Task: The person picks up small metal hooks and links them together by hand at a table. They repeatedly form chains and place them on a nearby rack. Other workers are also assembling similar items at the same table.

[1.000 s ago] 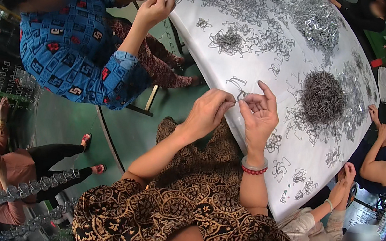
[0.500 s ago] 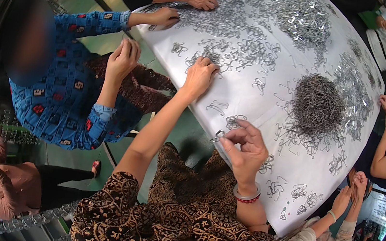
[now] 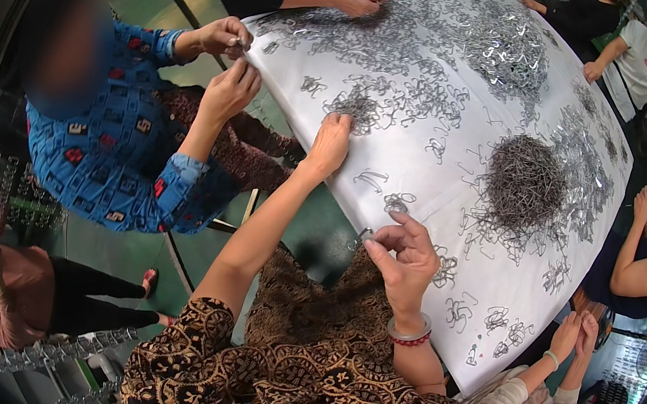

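My right hand (image 3: pixel 405 266), with a bangle and red beads at its wrist, pinches small bent metal hooks (image 3: pixel 362 238) between thumb and forefinger beyond the table's near edge. How many it holds, I cannot tell. My left arm reaches forward. The left hand (image 3: pixel 329 144) rests at the table's left edge with fingers bunched, their tips against a heap of grey wire hooks (image 3: pixel 359 108). Whatever those fingertips hold is hidden. Between my hands lie a few loose hooks (image 3: pixel 373 180) and a small cluster of hooks (image 3: pixel 398 202).
The white table (image 3: pixel 425 178) carries a dense round mound of wire pieces (image 3: pixel 526 184) and a shiny metal heap (image 3: pixel 510 55). Small hook clusters (image 3: pixel 498 319) lie at the near right. A co-worker in blue (image 3: pixel 127 143) stands left; several other people work around the table.
My left hand has shifted slightly, its fingertips still at the heap. My right hand has moved a little down and left with its hooks. The blue-sleeved co-worker's hands have come together off the table.
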`<move>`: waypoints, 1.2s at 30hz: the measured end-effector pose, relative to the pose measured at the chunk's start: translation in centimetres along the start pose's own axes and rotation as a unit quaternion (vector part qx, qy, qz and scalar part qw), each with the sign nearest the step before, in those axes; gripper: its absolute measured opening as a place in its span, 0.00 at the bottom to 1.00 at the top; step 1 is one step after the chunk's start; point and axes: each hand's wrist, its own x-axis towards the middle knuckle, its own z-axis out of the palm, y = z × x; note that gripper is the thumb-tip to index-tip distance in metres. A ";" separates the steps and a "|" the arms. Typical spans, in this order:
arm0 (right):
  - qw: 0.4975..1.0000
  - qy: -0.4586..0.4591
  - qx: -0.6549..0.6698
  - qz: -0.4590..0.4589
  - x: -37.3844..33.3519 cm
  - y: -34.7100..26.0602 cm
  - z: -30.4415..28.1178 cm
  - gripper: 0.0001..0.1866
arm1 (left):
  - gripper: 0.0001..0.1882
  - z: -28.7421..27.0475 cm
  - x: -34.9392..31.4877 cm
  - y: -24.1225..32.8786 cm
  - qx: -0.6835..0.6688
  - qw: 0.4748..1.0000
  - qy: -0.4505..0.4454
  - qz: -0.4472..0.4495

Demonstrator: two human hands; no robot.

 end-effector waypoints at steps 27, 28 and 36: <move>0.999 -0.004 -0.033 -0.033 -2.5 3.0 1.6 0.24 | 0.09 -13.3 -16.8 12.4 -0.230 0.965 0.071 0.100; 0.999 -0.003 -0.022 -0.033 -2.5 3.1 1.5 0.24 | 0.09 -13.1 -16.8 12.4 -0.220 0.966 0.073 0.111; 0.999 -0.021 -0.034 -0.023 -1.6 4.2 1.7 0.17 | 0.07 -11.6 -16.2 12.5 -0.306 0.949 0.074 0.005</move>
